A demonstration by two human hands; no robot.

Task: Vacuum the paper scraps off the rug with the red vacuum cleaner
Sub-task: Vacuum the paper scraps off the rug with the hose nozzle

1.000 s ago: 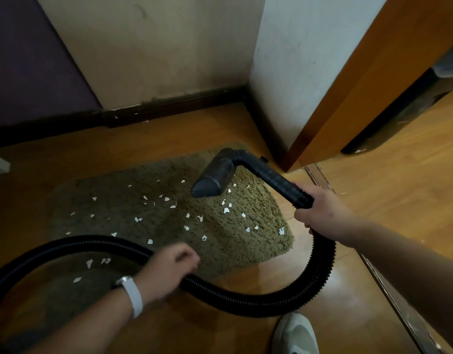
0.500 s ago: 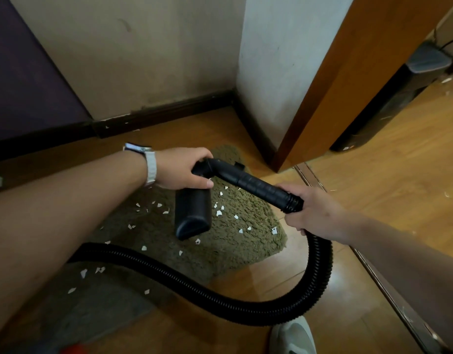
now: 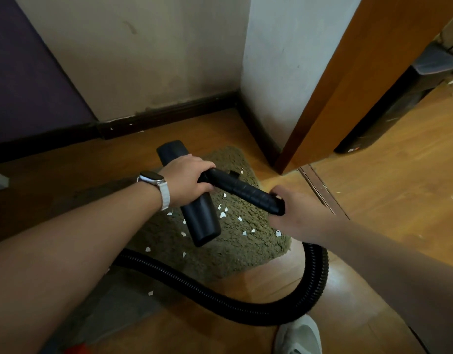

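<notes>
From the head camera, your left hand grips the black nozzle at its elbow, and your right hand wraps the tube where the hose joins (fingers curled round both). The nozzle hangs over the green rug, with paper scraps scattered beneath.

One rug, one hose, one nozzle.
</notes>
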